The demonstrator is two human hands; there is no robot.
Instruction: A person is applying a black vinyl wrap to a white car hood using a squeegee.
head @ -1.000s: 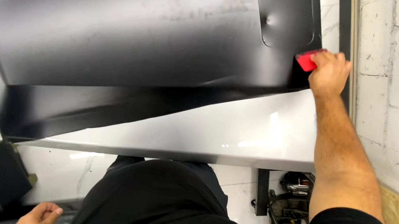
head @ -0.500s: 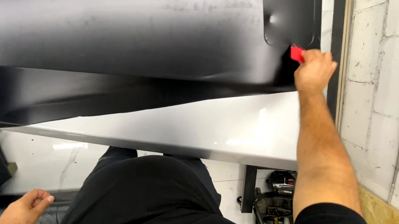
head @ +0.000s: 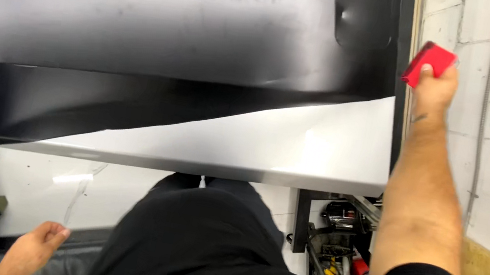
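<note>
Since earlier frame, right hand (head: 437, 84) lifted off black film (head: 164, 23), fingers clamped on red squeegee (head: 429, 64); film lies left of it. Left hand (head: 34, 248) low, seemingly loose, holding nothing I see.

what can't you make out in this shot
- Head view: red squeegee, lower part hidden by the right hand.
- Left hand: cut off by the bottom edge; fingers curled, grip unclear.
- Tools in the cart: too small to name.
- Black vinyl film: top cut off by the frame.
</note>
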